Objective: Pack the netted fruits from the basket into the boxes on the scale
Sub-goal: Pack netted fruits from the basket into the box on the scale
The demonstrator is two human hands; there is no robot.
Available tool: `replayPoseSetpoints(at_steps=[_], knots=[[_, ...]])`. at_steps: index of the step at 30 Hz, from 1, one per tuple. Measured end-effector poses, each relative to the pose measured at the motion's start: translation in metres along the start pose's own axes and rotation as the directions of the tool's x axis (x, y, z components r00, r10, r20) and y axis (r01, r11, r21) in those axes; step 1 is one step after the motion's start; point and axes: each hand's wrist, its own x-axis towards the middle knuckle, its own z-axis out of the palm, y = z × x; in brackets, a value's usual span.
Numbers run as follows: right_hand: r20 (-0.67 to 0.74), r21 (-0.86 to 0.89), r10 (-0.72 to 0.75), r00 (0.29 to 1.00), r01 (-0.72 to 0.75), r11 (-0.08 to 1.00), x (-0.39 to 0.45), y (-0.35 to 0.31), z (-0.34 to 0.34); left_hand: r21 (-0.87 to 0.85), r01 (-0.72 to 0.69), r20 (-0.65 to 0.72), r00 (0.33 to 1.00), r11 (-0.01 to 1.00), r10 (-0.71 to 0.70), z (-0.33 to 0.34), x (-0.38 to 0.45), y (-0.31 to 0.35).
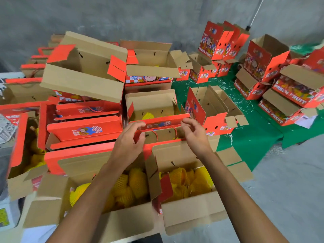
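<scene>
Along the bottom of the frame, two open cardboard boxes sit side by side, the left box point(52, 204) and the right box point(191, 213), both already holding yellow netted fruits point(184, 179). Just beyond them, at mid-frame, both hands work at a red flap point(163, 122) of a third box point(152, 102), where one more netted fruit shows inside. The left hand point(130, 142) has its fingers curled at the flap's left end and seems to pinch it, while the right hand point(193, 131) is loosely curled and half open beside the flap's right end; whether it touches the flap I cannot tell. To close this box well, I would press both ends down evenly and keep the red cord handle point(156, 135) clear of the fold. Farther off, in the upper half, stacks of empty boxes point(84, 71) stand open, more on a green cloth point(249, 142) at the right. No basket or scale is visible.
</scene>
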Motion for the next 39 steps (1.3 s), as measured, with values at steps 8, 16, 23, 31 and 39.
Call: replayPoseSetpoints(at_steps=[8,16,23,31,39], knots=[[0.134,-0.305,-0.099,0.986,0.136,0.943,0.076,0.000,0.004,0.081,-0.075,0.045,0.996,0.994,0.071,0.029,0.067,-0.034],[0.249,-0.471,-0.219,0.943,0.316,0.824,0.108,0.004,0.011,0.265,-0.152,0.105,0.986,0.952,0.128,0.047,0.094,-0.058],[0.250,-0.497,-0.322,0.913,0.407,0.766,0.123,0.018,0.016,0.316,-0.167,0.110,0.984,0.934,0.139,0.057,0.100,-0.066],[0.256,-0.501,-0.455,0.853,0.520,0.692,0.117,0.030,0.020,0.324,-0.097,0.087,0.994,0.941,0.072,0.055,0.093,-0.060],[0.232,-0.507,-0.461,0.856,0.511,0.694,0.116,0.029,0.021,0.249,0.000,0.083,0.996,0.969,-0.022,0.052,0.078,-0.054]])
